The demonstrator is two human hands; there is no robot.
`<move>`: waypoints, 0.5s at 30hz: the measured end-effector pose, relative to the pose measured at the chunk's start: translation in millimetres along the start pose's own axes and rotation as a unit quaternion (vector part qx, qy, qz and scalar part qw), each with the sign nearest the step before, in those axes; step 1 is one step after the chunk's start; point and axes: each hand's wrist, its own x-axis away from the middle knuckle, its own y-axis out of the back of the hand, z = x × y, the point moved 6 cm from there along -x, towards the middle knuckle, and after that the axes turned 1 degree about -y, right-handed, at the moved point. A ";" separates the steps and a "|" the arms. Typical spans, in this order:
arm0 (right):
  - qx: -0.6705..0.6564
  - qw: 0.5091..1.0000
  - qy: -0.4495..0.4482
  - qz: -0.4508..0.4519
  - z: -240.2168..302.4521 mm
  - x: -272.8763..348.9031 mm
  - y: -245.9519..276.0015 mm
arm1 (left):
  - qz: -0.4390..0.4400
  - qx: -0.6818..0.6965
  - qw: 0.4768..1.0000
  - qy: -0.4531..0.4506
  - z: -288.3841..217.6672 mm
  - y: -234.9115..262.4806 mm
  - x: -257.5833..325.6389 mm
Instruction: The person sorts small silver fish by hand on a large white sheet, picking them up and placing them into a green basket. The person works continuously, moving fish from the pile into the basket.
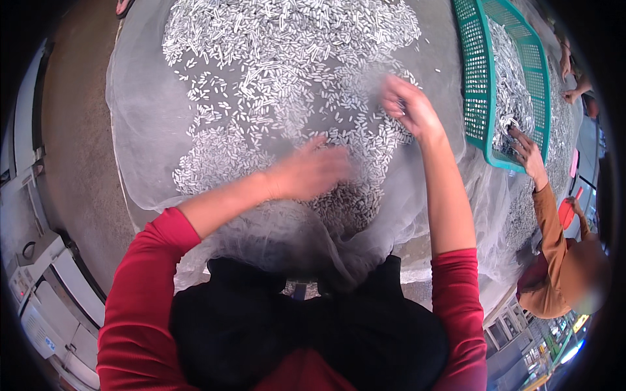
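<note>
Many small, silvery, rod-shaped metal pieces (280, 26) lie on a sheer whitish mesh cloth (140, 137) spread over a table. My left hand (313, 171) is low over the pieces near the table's front edge, palm down, fingers stretched out and blurred by motion. A denser, darker heap of the pieces (355, 207) lies just beside and below it. My right hand (411, 107) is further off and to the right, above the scattered pieces. Its fingers are curled inward and partly smeared; whatever they may hold is hidden.
A green plastic basket (479, 85) holding more silvery pieces stands at the right. Another person's hand (529, 153) reaches into it from an orange-brown sleeve (553, 228). More hands show at the far right, one near a red scoop-like object (566, 212). White machinery (45, 293) stands at left.
</note>
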 end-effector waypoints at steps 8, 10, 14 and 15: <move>0.342 0.935 -0.098 0.006 -14.5 -40.1 -38.1 | -0.078 -0.083 0.954 0.278 98.2 20.9 15.9; 0.346 0.912 -0.198 0.099 -23.8 -21.5 -36.4 | -0.073 -0.024 0.976 0.202 64.5 1.6 7.7; 0.268 0.930 -0.207 0.143 -13.6 6.9 -18.9 | -0.049 0.104 0.990 0.084 7.0 -13.7 9.6; 0.276 0.934 -0.188 0.125 -11.0 7.9 -14.6 | -0.065 0.074 0.991 0.095 9.8 -8.9 9.8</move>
